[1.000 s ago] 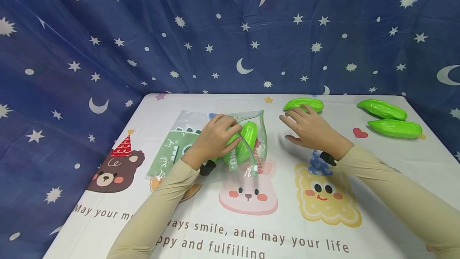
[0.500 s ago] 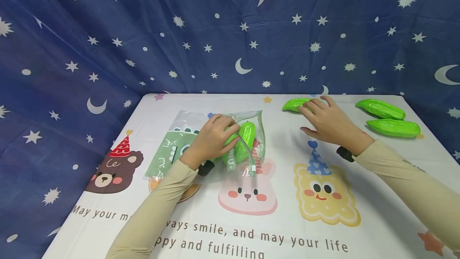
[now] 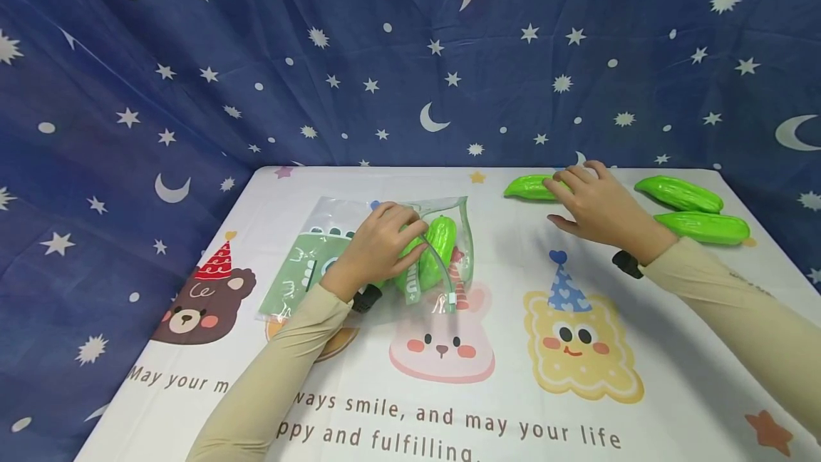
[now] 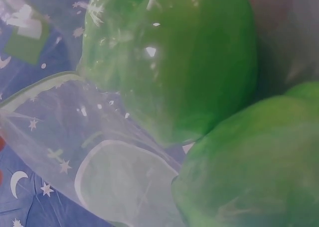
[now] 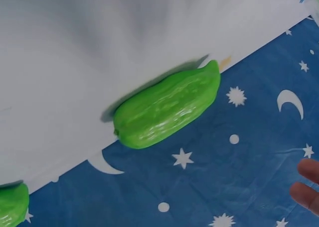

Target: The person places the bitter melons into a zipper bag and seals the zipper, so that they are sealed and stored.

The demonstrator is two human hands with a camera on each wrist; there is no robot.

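In the head view my left hand pinches the mouth edge of a clear zip bag with a green printed panel. Inside the bag lie bright green ribbed vegetables, shaped like bitter melons; they fill much of the left wrist view. My right hand has its fingers spread and holds nothing, overlapping the right end of a loose green melon near the table's back edge. The right wrist view shows that melon whole on the cloth, with my fingertips at the right edge of the frame.
Two more green melons, one behind the other, lie at the back right of the table. The white cartoon-print tablecloth covers the table. A blue star-and-moon curtain stands behind it and along the left.
My right hand has moved rightward and slightly back, from the left part of the loose melon to its right end. The left hand and bag have stayed nearly still.
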